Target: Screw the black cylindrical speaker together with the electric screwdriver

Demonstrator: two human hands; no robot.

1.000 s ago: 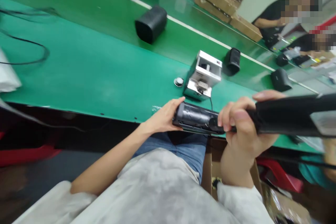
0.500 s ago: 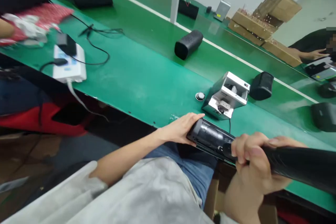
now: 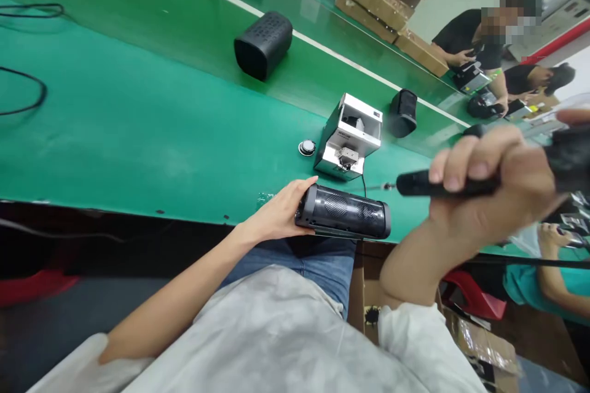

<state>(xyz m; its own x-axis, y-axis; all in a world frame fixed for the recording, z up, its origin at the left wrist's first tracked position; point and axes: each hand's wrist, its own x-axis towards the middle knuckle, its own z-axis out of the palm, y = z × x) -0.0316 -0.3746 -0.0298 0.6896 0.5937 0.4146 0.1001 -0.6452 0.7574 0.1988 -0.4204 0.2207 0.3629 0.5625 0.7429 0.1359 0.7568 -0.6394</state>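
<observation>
The speaker [image 3: 348, 212], black with a perforated front, lies on its long side just below the centre of the frame, at the near edge of the green tabletop [image 3: 138, 116] and above the wearer's lap. The left hand [image 3: 282, 209] has its grip pinching the speaker's left end, with 1 digit along the top edge and others at the lower edge. The right hand [image 3: 488, 166], right of centre, has its grip wrapped around a black driver [image 3: 417, 184]; its thin shaft points left, above the speaker's right end in the frame. The shaft's tip is blurred, so I cannot tell whether it touches anything.

Just above the speaker stands a silver machine [image 3: 350, 138], with a small round disc [image 3: 306, 147] near its left side. Farther up are 2 black shells: a big shell [image 3: 263, 44] at upper centre and a small shell [image 3: 404, 113] just right of the machine. A black cable [image 3: 40, 98] curls in at the left edge. Cardboard boxes [image 3: 373, 6] are stacked at the top, and 2 co-workers [image 3: 458, 31] sit at upper right.
</observation>
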